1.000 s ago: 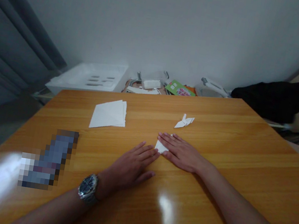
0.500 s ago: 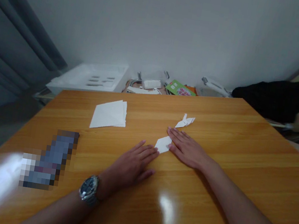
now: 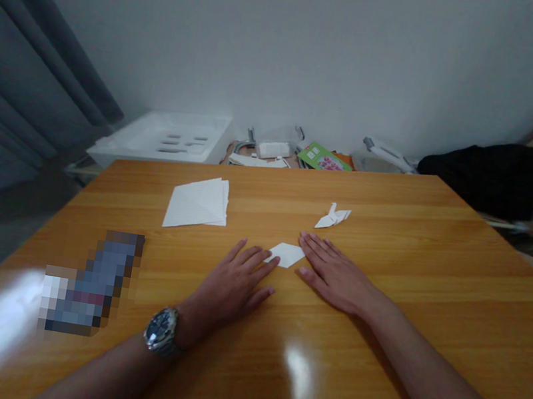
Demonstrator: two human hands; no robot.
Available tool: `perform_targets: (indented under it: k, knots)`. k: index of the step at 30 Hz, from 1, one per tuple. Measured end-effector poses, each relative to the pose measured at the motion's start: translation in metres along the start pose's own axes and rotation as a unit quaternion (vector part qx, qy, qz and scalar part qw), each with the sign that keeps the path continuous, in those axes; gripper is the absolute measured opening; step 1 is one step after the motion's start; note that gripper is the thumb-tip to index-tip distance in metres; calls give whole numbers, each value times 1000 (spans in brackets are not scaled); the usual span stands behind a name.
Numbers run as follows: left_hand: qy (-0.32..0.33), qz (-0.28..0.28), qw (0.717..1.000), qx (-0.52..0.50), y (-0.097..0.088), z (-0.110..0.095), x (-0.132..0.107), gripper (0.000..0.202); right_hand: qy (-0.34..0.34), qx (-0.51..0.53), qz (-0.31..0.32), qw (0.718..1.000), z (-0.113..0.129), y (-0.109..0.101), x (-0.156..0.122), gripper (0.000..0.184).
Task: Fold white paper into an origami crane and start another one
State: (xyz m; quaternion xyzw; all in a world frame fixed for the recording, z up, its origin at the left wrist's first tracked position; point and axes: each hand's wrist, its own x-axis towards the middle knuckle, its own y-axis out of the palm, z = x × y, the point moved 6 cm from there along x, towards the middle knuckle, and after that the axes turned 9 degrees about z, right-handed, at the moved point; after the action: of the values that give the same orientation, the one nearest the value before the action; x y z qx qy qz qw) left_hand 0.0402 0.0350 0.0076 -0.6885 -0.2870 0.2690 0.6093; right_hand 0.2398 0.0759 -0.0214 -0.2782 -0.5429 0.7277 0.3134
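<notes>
A small folded piece of white paper (image 3: pixel 287 254) lies flat on the wooden table (image 3: pixel 418 264). My left hand (image 3: pixel 231 284), with a wristwatch on its wrist, rests flat with fingers stretched out; its fingertips touch the paper's left edge. My right hand (image 3: pixel 335 275) lies flat and open just right of the paper, fingertips at its right corner. A finished white paper figure (image 3: pixel 332 217) stands a little beyond my right hand. A stack of white paper sheets (image 3: pixel 198 203) lies further left.
A blurred-out object (image 3: pixel 89 283) lies at the table's left front. Behind the table stand a white plastic crate (image 3: pixel 165 136), small clutter with a green booklet (image 3: pixel 322 158), and a black cloth (image 3: pixel 488 174) at the right. Grey curtains hang at the left.
My right hand slid off the folded paper to its right side, so the paper now shows fully. The left hand shifted slightly, fingertips staying at the paper's left edge.
</notes>
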Motion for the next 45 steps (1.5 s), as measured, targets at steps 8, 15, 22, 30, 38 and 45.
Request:
perform_targets:
  k: [8,15,22,30,38,45]
  knots:
    - [31,-8,999,-29,6,-2,2,56,-33,-16,-46,998,28,-14,4,70]
    - [27,-6,999,-39,8,-4,1,57,-60,11,-2,998,41,4,10,74]
    - [31,-3,998,-52,5,-4,-1,55,-57,19,6,998,38,7,8,74]
    - [31,5,998,-45,6,-4,0,54,-48,8,1,999,29,6,5,72]
    - [29,15,999,-43,7,-2,1,54,7,8,4,1000,-4,-1,-9,66]
    - [35,5,998,-48,6,-2,1,53,8,51,-4,999,-14,-12,-7,63]
